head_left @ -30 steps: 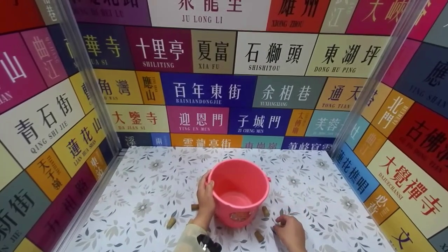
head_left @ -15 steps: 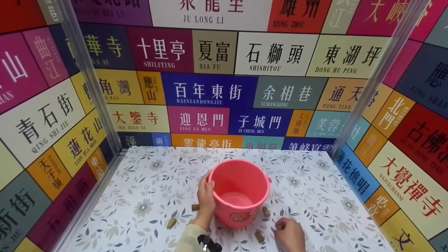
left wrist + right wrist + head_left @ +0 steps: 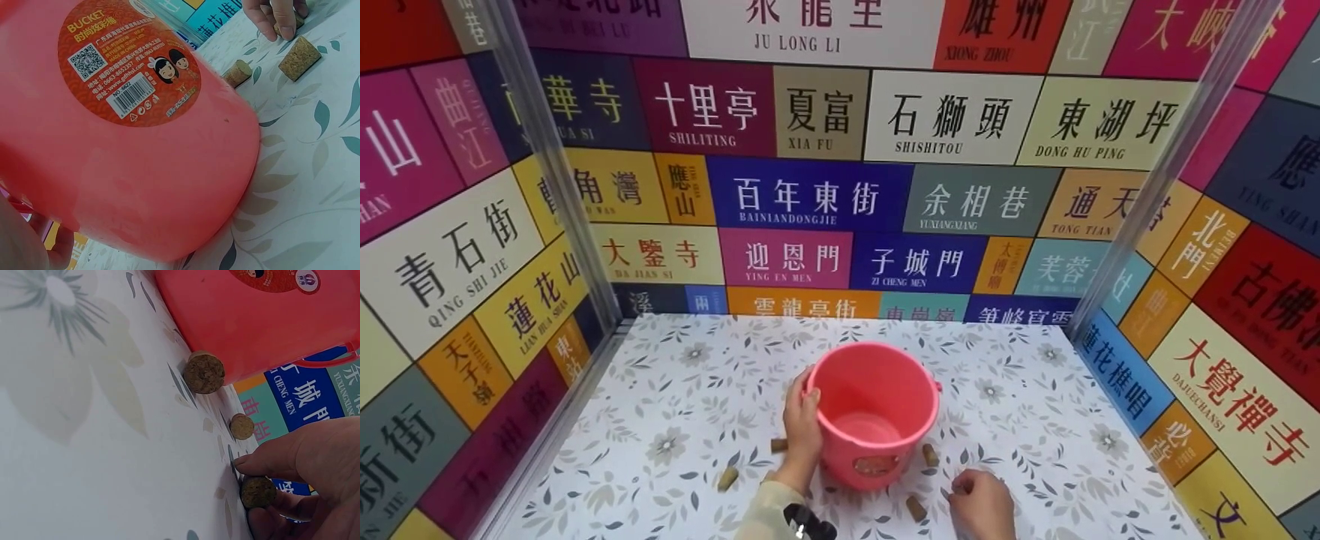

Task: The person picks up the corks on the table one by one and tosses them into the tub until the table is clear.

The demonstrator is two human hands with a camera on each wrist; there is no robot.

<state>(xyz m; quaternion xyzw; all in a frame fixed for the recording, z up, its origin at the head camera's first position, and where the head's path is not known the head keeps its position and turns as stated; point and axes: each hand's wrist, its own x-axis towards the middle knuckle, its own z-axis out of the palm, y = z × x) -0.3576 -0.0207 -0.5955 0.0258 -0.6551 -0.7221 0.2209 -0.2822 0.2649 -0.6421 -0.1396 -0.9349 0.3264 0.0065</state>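
Note:
A pink bucket point(image 3: 877, 397) stands upright on the table, and its inside shows bare. My left hand point(image 3: 801, 420) grips the bucket's left side, thumb near the rim; in the left wrist view only part of that hand point(image 3: 34, 247) shows beside the bucket wall. To the right of the bucket, my right hand point(image 3: 982, 499) is down at the table. In the right wrist view its thumb and fingers pinch a cork stopper point(image 3: 257, 492), which the head view hides. Two more cork stoppers, one nearer point(image 3: 916, 508) and one farther point(image 3: 930, 454), lie between bucket and right hand.
Left of the bucket lie two further corks, one by the left wrist point(image 3: 778, 444) and one farther out point(image 3: 727, 478). The table point(image 3: 660, 390) has a white leaf-patterned cover. Panels with printed signs point(image 3: 810, 191) enclose it at the back and both sides.
My right hand's fingers have drawn in more closely, and the hand has shifted very slightly. The left hand and the bucket stay where they were.

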